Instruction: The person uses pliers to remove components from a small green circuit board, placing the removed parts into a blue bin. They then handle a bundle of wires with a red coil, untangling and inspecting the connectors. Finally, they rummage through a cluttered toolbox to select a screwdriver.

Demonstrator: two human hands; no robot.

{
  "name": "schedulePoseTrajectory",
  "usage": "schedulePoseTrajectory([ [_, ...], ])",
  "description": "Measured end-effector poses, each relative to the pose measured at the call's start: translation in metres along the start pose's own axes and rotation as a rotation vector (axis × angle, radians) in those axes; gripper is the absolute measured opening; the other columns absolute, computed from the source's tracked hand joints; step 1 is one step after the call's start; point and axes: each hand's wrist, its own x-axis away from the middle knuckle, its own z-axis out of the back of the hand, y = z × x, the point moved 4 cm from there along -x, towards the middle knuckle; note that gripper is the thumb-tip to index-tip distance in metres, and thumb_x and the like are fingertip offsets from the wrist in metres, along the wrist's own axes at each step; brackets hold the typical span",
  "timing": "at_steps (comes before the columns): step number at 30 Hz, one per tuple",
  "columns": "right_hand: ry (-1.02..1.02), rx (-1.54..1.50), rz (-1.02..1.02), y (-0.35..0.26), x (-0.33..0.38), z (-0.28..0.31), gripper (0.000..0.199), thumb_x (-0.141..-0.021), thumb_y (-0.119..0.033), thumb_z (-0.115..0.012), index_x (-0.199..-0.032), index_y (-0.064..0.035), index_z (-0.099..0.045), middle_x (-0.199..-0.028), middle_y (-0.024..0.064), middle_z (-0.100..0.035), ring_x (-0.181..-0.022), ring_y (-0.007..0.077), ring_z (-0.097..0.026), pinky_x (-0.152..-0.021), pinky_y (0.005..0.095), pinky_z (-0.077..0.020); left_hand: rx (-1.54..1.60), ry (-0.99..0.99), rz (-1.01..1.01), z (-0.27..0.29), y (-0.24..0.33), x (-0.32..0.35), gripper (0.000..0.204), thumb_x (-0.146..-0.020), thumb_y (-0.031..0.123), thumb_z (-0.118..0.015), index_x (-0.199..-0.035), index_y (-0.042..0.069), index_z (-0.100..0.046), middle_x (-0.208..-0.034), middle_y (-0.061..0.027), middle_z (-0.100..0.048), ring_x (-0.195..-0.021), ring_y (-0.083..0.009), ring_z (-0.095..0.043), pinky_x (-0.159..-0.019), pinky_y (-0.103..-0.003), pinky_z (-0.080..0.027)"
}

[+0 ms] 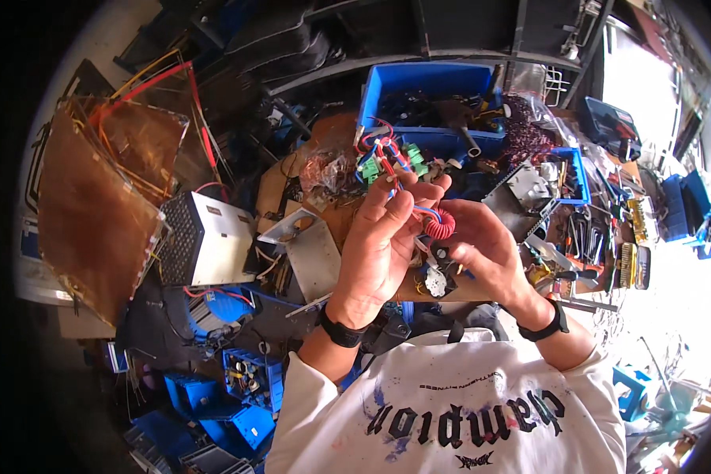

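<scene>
My left hand [379,249] is raised over the bench, thumb and fingers pinching a bundle of red and blue wires [385,152] that sticks up above the fingertips. From this bundle, wires run across to a red coiled ring [440,225] between my two hands. My right hand [490,249] curls around from the other side, its thumb close to a small black round part [442,254] under the coil. Below that hangs a pale, irregular flat piece [435,281]; whether it is joined to the black part, I cannot tell. My right fingertips are partly hidden.
A blue bin [430,75] of dark parts stands behind my hands. At left are a white metal box [213,237] and a large brown panel [95,221]. To the right, a small blue tray [581,174] and several hand tools [588,237] crowd the bench.
</scene>
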Motion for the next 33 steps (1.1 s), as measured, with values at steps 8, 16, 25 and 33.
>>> schedulePoseTrajectory([
  [8, 0.136, 0.074, 0.079, -0.031, 0.01, 0.014, 0.043, -0.08, -0.009, -0.074, -0.118, 0.0017, -0.056, -0.104, 0.0077, -0.065, -0.096, 0.0127, -0.062, -0.087, 0.0284, -0.0494, -0.307, -0.058, -0.128, -0.033, -0.003, -0.003, 0.025, -0.092, 0.008, -0.06, -0.116, 0.01, -0.056, -0.115, -0.0084, -0.061, -0.111, -0.0196, -0.055, -0.096, -0.034, -0.044],
  [16, 0.124, -0.102, 0.207, -0.048, 0.016, 0.017, 0.048, -0.077, 0.003, -0.073, -0.121, 0.0045, -0.052, -0.116, 0.0129, -0.061, -0.107, 0.0183, -0.06, -0.094, 0.0329, -0.0488, -0.299, 0.011, -0.226, -0.041, -0.001, -0.001, 0.027, -0.089, 0.004, -0.063, -0.115, 0.008, -0.057, -0.114, -0.0061, -0.059, -0.095, -0.0096, -0.058, -0.081, -0.031, -0.054],
  [25, 0.107, -0.008, 0.328, -0.051, 0.016, 0.012, 0.063, -0.074, 0.004, -0.075, -0.129, 0.0031, -0.044, -0.123, 0.0152, -0.056, -0.115, 0.0209, -0.055, -0.098, 0.0353, -0.0458, -0.256, -0.019, -0.246, -0.04, 0.0, 0.0, 0.028, -0.088, 0.001, -0.063, -0.115, 0.007, -0.057, -0.114, -0.0059, -0.059, -0.094, -0.0089, -0.058, -0.083, -0.028, -0.053],
  [33, 0.112, 0.03, 0.342, -0.053, 0.014, 0.003, 0.065, -0.074, 0.001, -0.076, -0.13, 0.002, -0.043, -0.122, 0.0149, -0.056, -0.115, 0.0204, -0.055, -0.099, 0.036, -0.0439, -0.296, -0.02, -0.212, -0.034, 0.007, 0.004, 0.03, -0.087, 0.0, -0.064, -0.116, 0.004, -0.056, -0.101, -0.0049, -0.06, -0.091, -0.0107, -0.057, -0.083, -0.027, -0.051],
])
